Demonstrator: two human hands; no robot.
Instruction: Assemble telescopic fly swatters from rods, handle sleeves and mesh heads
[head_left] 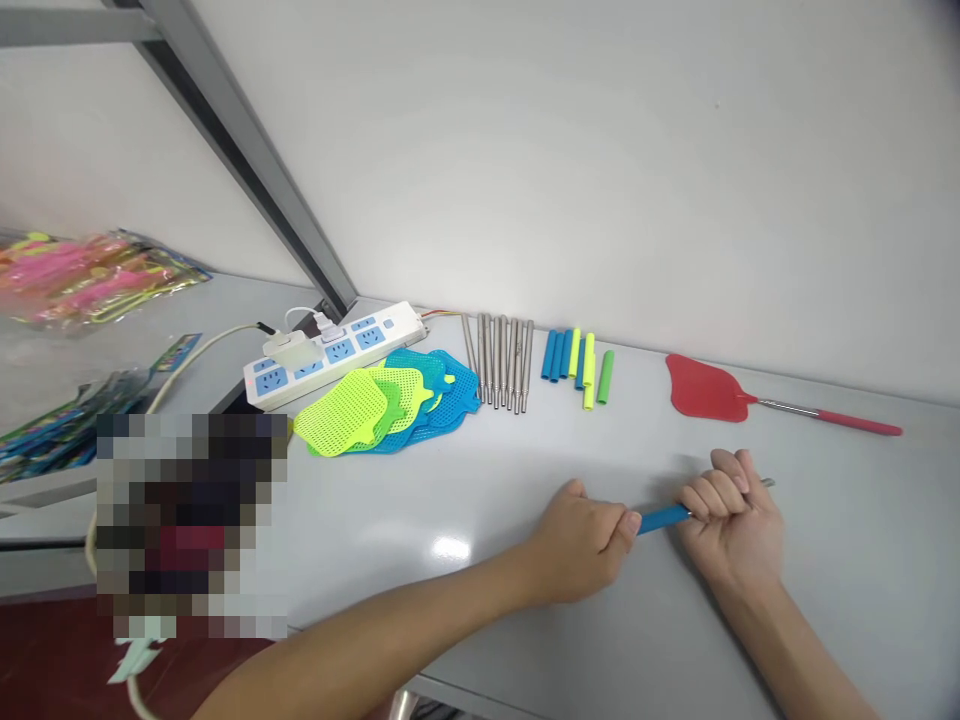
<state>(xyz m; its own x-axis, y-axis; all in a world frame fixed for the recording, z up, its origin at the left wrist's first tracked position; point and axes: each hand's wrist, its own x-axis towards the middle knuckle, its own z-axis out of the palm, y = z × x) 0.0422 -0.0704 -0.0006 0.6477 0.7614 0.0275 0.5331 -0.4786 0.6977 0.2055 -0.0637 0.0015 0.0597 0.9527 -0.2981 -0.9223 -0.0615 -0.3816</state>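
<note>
While the left hand (579, 548) wraps its grip around one end of a bright blue cylindrical tube (663, 518), the right hand (733, 515) curls its grip about a slim silvery metal rod (768, 482), whose tip shows past the fingers. Tube and rod run in one line, above the smooth grey tabletop (360, 530). Beyond the right hand lies a red leaf-shaped swatter (705, 392) with a metal shaft. Farther left rest short blue, yellow and green tubes (574, 354), a row of silvery metal rods (512, 360), overlapping perforated blue, green and yellow swatter heads (351, 410), and a white power strip with blue sockets (341, 350).
</note>
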